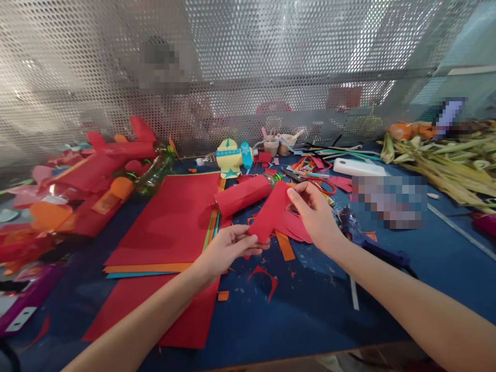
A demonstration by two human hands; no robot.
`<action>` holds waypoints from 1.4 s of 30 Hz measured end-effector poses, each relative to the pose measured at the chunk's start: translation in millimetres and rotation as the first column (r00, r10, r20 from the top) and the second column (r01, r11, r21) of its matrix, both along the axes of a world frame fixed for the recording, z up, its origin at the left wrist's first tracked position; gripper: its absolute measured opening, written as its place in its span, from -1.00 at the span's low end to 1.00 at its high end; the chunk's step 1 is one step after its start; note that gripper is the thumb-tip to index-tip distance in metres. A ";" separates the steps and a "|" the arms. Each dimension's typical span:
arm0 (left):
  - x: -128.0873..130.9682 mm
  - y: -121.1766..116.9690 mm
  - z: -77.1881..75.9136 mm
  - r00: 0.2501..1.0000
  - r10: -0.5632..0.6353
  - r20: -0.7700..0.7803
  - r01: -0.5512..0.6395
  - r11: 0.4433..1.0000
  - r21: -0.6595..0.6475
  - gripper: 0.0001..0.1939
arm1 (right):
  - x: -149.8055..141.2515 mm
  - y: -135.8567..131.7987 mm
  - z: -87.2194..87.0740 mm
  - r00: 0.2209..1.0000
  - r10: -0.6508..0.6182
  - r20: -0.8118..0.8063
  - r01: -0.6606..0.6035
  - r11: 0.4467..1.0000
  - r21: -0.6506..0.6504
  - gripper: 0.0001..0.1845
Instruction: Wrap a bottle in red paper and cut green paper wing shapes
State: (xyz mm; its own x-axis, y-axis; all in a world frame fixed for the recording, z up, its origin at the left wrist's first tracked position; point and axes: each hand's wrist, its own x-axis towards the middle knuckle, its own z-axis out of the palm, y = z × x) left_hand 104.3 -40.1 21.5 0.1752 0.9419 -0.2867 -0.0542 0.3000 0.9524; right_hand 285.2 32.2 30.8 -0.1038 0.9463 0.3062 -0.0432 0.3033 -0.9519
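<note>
Between both hands I hold a red paper strip (271, 211), tilted over the blue table. My left hand (234, 243) pinches its lower left end. At the upper right end, the thumb and fingers of my right hand (310, 209) are closed on the same strip. Just behind it lies a bottle wrapped in red paper (244, 195), its green neck pointing right. Pink-red paper pieces (294, 227) and an orange strip (285, 246) lie beneath my hands. A blue glue gun (382, 251) rests to the right of my right forearm.
Stacked coloured paper sheets (163, 222) lie at left, beside red-wrapped bottles (112, 160) and scraps. Behind stand a yellow-and-blue decorated bottle (228, 157) and small cups (271, 147). Red-handled scissors (321, 183), a white case (360, 168) and dried husks (437, 160) are at right. Perforated metal (248, 62) backs the table.
</note>
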 end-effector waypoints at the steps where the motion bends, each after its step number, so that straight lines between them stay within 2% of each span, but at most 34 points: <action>1: 0.2 0.2 0.2 1.000 0.016 0.027 -0.016 1.000 -0.015 -0.66 | -0.1 0.0 0.6 1.000 -0.001 -0.005 0.001 1.000 -0.001 -0.81; 5: 2.0 -0.2 1.7 0.986 0.064 0.157 -0.053 0.996 -0.069 -0.66 | 0.2 -0.7 2.5 1.000 -0.009 0.000 0.009 1.000 -0.019 -0.81; 9: 2.6 -0.9 2.1 0.980 0.031 0.198 -0.017 0.997 -0.072 -0.64 | 0.6 -1.0 3.6 1.000 -0.020 -0.014 0.020 1.000 -0.017 -0.83; 12: 2.1 -0.6 0.4 0.991 -0.009 0.136 0.018 0.998 -0.062 -0.61 | 0.4 -1.0 3.2 0.999 -0.026 -0.020 0.026 1.000 -0.013 -0.82; 19: -0.5 -0.4 -2.4 1.000 -0.002 -0.024 0.000 0.998 -0.057 -0.68 | -1.5 -2.9 2.2 0.999 -0.001 -0.046 0.001 1.000 -0.010 -0.80; 24: -2.6 2.4 -3.0 0.971 -0.004 -0.237 0.014 0.999 0.041 -0.75 | -1.9 -5.7 4.0 0.999 0.014 -0.040 -0.014 1.000 0.010 -0.82; 28: -4.2 2.9 -2.1 0.954 -0.002 -0.300 0.031 0.995 0.091 -0.77 | -0.9 -5.0 2.3 0.998 0.041 -0.055 -0.041 0.999 0.006 -0.82; 32: -4.1 1.1 2.2 0.978 -0.057 -0.202 0.064 0.997 0.031 -0.76 | -0.5 -5.0 -0.8 0.993 0.120 -0.023 -0.121 0.992 -0.037 -0.81; 36: -2.7 -0.6 5.4 0.999 0.007 -0.039 -0.006 1.000 0.015 -0.53 | -3.8 -10.6 0.0 0.963 0.268 0.008 -0.264 0.954 -0.141 -0.79; 42: -1.9 -1.0 4.1 0.996 0.070 -0.046 -0.069 0.997 0.026 -0.68 | -9.0 -18.0 4.2 0.933 0.359 -0.001 -0.346 0.900 -0.266 -0.78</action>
State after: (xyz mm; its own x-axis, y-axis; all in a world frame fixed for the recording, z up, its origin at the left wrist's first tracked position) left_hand 102.4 -41.1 25.6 0.0959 0.9581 -0.2699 -0.0293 0.2737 0.9614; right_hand 276.1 14.2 35.0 -0.4532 0.8904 0.0433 -0.0549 0.0206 -0.9983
